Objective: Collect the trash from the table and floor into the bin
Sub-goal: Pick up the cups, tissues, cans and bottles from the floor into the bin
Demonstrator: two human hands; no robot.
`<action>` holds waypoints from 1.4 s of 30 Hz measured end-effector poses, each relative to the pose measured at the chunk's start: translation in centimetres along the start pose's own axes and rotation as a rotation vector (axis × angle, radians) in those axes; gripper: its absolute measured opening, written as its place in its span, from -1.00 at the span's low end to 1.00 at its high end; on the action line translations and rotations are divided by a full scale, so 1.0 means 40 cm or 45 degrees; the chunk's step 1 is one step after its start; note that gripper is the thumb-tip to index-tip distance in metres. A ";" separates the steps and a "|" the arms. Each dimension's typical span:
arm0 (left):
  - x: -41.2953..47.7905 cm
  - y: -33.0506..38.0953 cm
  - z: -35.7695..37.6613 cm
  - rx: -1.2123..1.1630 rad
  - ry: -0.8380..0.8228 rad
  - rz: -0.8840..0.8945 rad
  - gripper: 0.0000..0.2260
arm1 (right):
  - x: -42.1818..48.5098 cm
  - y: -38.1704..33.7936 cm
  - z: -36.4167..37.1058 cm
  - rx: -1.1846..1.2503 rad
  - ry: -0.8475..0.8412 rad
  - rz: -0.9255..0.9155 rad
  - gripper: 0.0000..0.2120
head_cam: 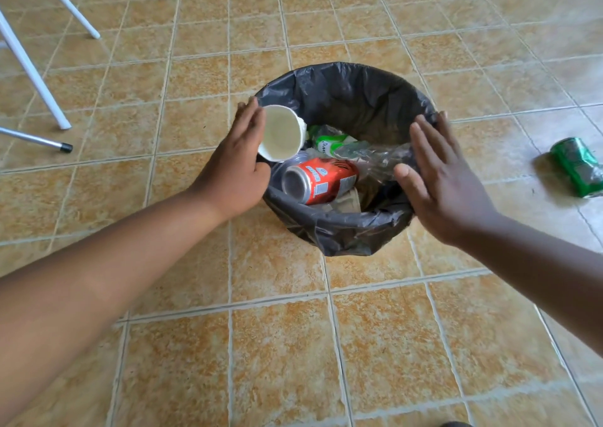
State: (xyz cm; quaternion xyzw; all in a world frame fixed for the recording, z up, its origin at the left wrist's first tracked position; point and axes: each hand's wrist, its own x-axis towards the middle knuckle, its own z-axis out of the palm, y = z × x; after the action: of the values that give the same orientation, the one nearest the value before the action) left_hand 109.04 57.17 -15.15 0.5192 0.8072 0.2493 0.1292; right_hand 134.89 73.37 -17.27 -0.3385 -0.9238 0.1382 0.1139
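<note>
- Left hand [239, 169], fingers spread wide, beside white cup [282, 133] over bin [342, 231].
- Right hand [447, 188] flat, empty.
- Red can [321, 180], green can [579, 165]: labels unreadable.
</note>
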 end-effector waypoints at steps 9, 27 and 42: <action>-0.029 -0.062 -0.055 0.101 0.235 -0.112 -0.46 | 0.080 -0.084 0.044 -0.077 0.001 -0.101 -0.21; -0.066 0.021 0.049 0.609 0.117 0.439 -0.46 | 0.180 0.252 0.147 -0.011 -0.185 0.270 -0.55; -0.063 0.015 0.059 0.589 0.226 0.502 -0.50 | 0.188 0.387 0.338 -0.422 -0.561 0.258 -0.71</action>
State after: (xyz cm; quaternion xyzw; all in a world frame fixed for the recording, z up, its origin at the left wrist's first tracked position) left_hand 111.70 55.71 -16.93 0.6575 0.7345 0.1236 -0.1140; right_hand 134.36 87.23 -34.18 -0.4048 -0.8978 0.0663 -0.1604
